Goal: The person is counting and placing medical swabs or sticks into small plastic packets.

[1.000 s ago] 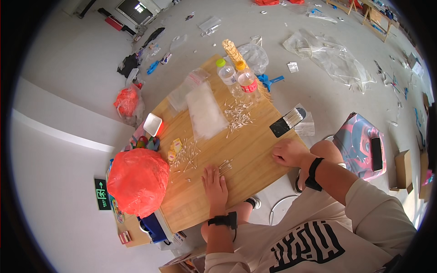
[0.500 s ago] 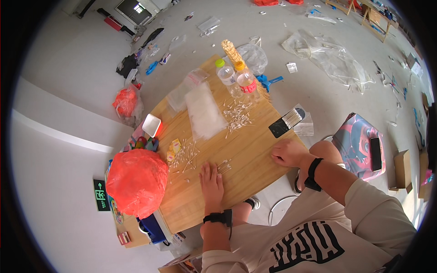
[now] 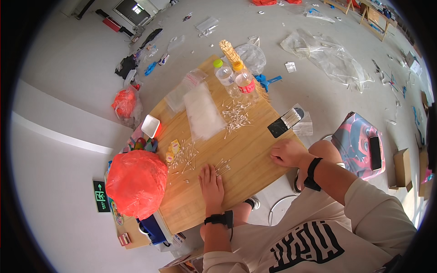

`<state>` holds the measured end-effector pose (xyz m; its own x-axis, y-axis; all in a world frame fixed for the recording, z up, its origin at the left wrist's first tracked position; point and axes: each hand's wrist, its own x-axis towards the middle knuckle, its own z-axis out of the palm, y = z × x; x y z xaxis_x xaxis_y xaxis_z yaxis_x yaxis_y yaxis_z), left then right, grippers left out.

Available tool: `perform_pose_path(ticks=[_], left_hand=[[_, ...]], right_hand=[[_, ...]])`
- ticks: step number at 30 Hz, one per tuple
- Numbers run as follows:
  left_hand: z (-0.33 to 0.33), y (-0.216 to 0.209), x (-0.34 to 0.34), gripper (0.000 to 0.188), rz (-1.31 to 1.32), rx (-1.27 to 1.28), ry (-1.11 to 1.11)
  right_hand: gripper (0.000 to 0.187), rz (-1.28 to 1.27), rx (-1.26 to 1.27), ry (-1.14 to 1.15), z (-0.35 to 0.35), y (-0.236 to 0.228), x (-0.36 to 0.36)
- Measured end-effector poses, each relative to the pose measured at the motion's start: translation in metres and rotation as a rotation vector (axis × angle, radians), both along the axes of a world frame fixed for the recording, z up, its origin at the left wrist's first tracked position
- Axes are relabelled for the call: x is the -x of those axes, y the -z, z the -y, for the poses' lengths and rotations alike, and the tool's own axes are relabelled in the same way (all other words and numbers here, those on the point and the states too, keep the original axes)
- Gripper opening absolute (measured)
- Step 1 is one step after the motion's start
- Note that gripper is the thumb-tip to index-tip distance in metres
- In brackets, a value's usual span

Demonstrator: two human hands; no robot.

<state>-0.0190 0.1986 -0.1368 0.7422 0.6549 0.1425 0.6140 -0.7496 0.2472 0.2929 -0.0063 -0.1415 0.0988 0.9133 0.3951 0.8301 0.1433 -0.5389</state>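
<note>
My left hand [image 3: 212, 185] lies palm down on the wooden table [image 3: 255, 154], its fingers stretched out and holding nothing. Just right of its fingertips is a small group of cotton swabs [image 3: 222, 167], roughly side by side. My right hand [image 3: 287, 153] rests at the table's right edge with its fingers curled in, and nothing shows in it. Beyond it, a black card [image 3: 278, 128] carries a row of cotton swabs [image 3: 291, 118]. Loose swabs [image 3: 237, 115] form a pile at the far middle, and more swabs [image 3: 185, 157] are scattered beside a small yellow packet [image 3: 173, 150].
Two plastic bottles [image 3: 246, 84] and a straw-coloured broom [image 3: 231, 52] are at the far corner. Clear bags [image 3: 202, 111] lie mid-table. A red plastic bag [image 3: 137, 183] and a white-and-red box [image 3: 150, 126] sit left. A patterned stool [image 3: 357, 145] bears a phone [image 3: 375, 154].
The whole view has shifted very slightly. Both hands stay in nearly the same places, the left flat and the right curled, and the swabs lie as before.
</note>
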Motion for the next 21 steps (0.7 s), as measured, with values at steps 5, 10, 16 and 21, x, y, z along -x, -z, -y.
perform_pose_path(ticks=[5, 10, 16, 21], left_hand=[[-0.002, -0.002, -0.005, 0.052, 0.056, 0.01, -0.003], [-0.007, -0.005, -0.016, 0.054, 0.114, 0.062, 0.087], [-0.017, 0.002, -0.015, 0.048, 0.208, 0.117, 0.122], [-0.019, 0.004, -0.017, 0.038, 0.255, 0.15, 0.128]], right_hand=[[0.009, -0.003, 0.007, -0.007, 0.0, -0.001, 0.0], [0.008, 0.003, -0.024, 0.011, 0.001, -0.002, 0.0], [0.01, 0.002, -0.066, -0.021, -0.004, 0.0, 0.001], [0.01, 0.061, -0.03, -0.021, -0.002, -0.002, 0.0]])
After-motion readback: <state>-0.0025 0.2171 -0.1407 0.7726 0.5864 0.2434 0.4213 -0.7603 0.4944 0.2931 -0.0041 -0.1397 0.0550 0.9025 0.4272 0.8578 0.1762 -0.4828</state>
